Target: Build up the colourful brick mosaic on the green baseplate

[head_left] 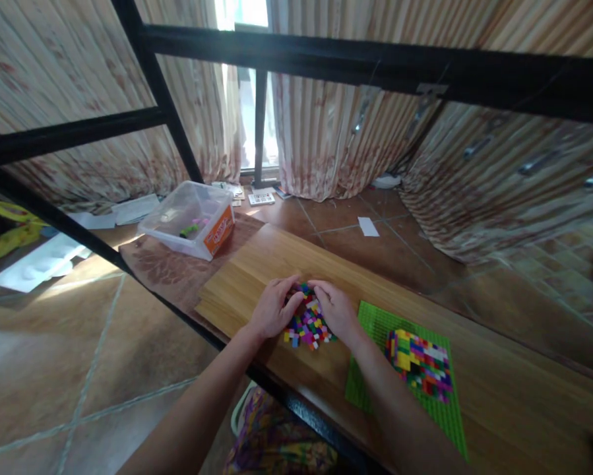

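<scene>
A loose pile of small coloured toy bricks [309, 323] lies on the wooden board, mostly in front of and between my hands. My left hand [275, 309] curves around the pile's left side, thumb held away from the fingers. From the right, my right hand [334, 309] cups the pile with bent fingers. The fingertips of both hands come close together at the far side, near a few dark green and blue bricks [304, 287]. Neither hand shows a brick gripped in it; the undersides of the fingers are hidden.
Right of the pile, partly under my right forearm, lies a green baseplate [370, 320] bearing a multicoloured brick build [419, 363]. A clear plastic bin [177, 227] with a few bricks stands at the board's far left. Black metal bars [326, 53] cross above the wooden board [271, 257].
</scene>
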`<state>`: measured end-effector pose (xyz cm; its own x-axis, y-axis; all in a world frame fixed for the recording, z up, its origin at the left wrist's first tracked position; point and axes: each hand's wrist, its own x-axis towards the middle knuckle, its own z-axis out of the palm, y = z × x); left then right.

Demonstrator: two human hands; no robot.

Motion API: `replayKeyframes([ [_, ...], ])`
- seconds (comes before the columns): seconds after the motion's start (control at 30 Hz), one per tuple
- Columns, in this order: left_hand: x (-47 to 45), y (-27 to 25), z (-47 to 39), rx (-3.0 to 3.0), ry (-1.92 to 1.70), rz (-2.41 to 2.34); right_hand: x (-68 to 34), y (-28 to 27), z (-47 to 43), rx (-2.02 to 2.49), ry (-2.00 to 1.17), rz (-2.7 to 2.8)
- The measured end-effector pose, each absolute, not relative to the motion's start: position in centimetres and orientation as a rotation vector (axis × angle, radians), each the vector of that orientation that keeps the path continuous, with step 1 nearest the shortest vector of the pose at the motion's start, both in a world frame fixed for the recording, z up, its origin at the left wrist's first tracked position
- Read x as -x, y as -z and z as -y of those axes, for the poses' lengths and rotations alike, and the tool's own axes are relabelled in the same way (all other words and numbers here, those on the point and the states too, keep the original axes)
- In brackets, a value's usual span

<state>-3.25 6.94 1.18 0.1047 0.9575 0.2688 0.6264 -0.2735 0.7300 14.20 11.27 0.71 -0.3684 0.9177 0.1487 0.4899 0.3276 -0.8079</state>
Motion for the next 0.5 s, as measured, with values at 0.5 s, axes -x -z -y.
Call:
replayKeyframes([
  [0.5, 3.7, 0.1, -7.2, -1.536, -1.29, -1.585, -12.8, -1.2, -13.0, 1.324, -0.642, 2.262],
])
